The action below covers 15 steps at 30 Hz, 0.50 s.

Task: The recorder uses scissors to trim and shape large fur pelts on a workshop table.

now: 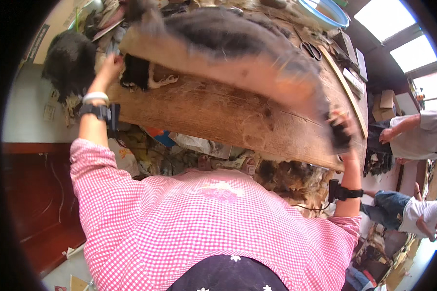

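A fur pelt [238,63] with dark grey hair and a pale tan skin side arches across the wooden table [204,106], smeared by motion. My right hand [342,125] is closed around its dark right end, the fingers blurred. At the left end, my left hand [111,67] is closed at the pelt's edge; its fingertips are partly hidden. Just right of that hand, a small black fur piece [137,72] with a pale ragged edge lies on the board. Black scissors [310,51] rest beyond the pelt at the right.
Dark fur [70,60] hangs at the table's left end. A blue-rimmed basin [342,20] stands at the far right, near a wooden strip [342,87]. Fur scraps [296,179] lie below the front edge. Two people [417,136] are at the right.
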Available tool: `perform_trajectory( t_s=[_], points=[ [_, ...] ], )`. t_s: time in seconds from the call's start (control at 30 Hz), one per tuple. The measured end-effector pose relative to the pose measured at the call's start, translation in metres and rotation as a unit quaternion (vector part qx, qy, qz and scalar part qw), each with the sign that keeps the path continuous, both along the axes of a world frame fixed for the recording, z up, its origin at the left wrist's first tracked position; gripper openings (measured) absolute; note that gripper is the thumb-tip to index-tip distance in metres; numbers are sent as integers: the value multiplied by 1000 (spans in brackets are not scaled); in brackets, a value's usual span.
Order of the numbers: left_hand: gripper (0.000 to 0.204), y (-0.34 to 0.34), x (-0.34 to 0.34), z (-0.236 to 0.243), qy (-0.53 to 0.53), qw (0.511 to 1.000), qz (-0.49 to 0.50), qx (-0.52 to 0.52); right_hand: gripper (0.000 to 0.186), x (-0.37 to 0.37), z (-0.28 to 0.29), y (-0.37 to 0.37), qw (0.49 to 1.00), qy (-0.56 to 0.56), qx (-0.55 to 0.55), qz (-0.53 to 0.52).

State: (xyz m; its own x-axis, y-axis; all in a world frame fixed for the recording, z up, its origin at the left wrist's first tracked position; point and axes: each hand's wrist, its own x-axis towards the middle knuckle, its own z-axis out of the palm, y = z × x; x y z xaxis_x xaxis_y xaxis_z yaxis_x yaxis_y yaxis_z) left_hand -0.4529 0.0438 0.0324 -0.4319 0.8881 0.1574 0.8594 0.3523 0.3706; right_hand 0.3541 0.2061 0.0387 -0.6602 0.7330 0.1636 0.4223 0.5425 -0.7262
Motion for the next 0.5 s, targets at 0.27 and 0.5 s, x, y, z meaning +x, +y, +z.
perform_trajectory(
  t_s=[0.27,0.5],
  points=[
    [58,-4,265,-37,6,967,-218,133,37,-28,-52,-75,980,-77,69,-170],
    [35,10,341,-52,138,937,-318,-42,73,-57,-59,-107,973,-217,78,26]
  ],
)
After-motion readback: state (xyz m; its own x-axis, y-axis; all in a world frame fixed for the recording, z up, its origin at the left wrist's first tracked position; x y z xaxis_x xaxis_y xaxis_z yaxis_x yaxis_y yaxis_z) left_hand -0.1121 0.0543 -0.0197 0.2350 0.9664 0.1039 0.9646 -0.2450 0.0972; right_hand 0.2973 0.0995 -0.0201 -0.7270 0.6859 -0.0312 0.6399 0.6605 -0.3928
